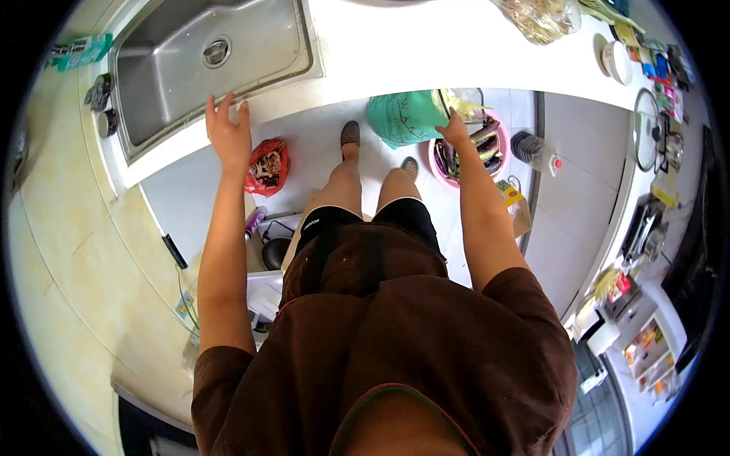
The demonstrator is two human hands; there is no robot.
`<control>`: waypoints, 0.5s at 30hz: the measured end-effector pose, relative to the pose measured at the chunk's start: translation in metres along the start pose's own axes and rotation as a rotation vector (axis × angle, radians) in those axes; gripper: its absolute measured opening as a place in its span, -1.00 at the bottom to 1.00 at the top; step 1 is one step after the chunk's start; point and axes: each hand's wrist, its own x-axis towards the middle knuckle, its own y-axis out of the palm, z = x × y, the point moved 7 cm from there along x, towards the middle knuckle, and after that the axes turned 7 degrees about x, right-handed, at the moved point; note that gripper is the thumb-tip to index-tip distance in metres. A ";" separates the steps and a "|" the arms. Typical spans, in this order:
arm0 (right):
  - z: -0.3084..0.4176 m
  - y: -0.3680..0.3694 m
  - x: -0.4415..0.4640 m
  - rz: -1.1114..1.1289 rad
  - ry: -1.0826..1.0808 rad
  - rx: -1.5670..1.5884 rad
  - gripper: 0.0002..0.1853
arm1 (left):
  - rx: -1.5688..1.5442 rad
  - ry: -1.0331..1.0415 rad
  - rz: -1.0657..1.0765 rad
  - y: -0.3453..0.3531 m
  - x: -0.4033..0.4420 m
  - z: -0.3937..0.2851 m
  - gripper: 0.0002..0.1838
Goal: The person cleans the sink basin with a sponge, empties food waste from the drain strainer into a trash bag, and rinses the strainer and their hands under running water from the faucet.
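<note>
My left hand (pixel 230 137) is open, fingers spread, at the counter's front edge beside the steel sink (pixel 163 72). Whether its fingertips touch the rim I cannot tell. My right hand (pixel 455 131) reaches forward and down, thumb and a finger apart. It overlaps the side of a teal bag (pixel 399 118) and is just below a clear plastic bag or container with pale yellow-green contents (pixel 460 102). Contact there is unclear, and some fingers are hidden. Beneath that hand stands a pink tub (pixel 439 169) holding several dark purple eggplants (pixel 487 152).
A red bag of scraps (pixel 268 167) lies on the floor near my feet. Right of the tub are a large clear bottle (pixel 536 150) and a yellow-and-brown bag (pixel 517 205). On the white counter (pixel 411 45) sit a clear bag of dried food (pixel 540 19) and a white bowl (pixel 617 62).
</note>
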 end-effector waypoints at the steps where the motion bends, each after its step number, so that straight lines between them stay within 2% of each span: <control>1: -0.003 0.004 -0.001 0.054 0.002 -0.080 -0.21 | 0.038 0.007 -0.016 -0.003 -0.006 0.004 -0.62; 2: -0.009 0.007 -0.003 0.107 0.008 -0.163 -0.26 | 0.030 -0.030 -0.015 -0.005 -0.013 0.010 -0.62; 3: -0.009 0.010 -0.004 0.083 -0.072 -0.220 -0.54 | 0.019 -0.067 -0.010 -0.009 -0.023 0.011 -0.63; 4: -0.002 0.006 -0.008 0.058 -0.098 -0.192 -0.70 | 0.006 -0.104 -0.005 -0.011 -0.033 0.013 -0.63; 6: 0.015 0.002 -0.021 0.029 -0.195 -0.142 -0.77 | -0.002 -0.173 -0.027 -0.012 -0.058 0.014 -0.64; 9: 0.029 0.001 -0.058 0.107 -0.323 -0.066 -0.78 | 0.029 -0.249 -0.112 -0.009 -0.108 0.007 -0.67; 12: 0.036 -0.017 -0.104 0.073 -0.387 0.019 -0.78 | -0.110 -0.467 -0.093 0.002 -0.170 -0.006 -0.69; 15: 0.050 -0.069 -0.150 0.107 -0.314 0.123 -0.76 | -0.219 -0.597 -0.125 0.027 -0.227 -0.005 -0.77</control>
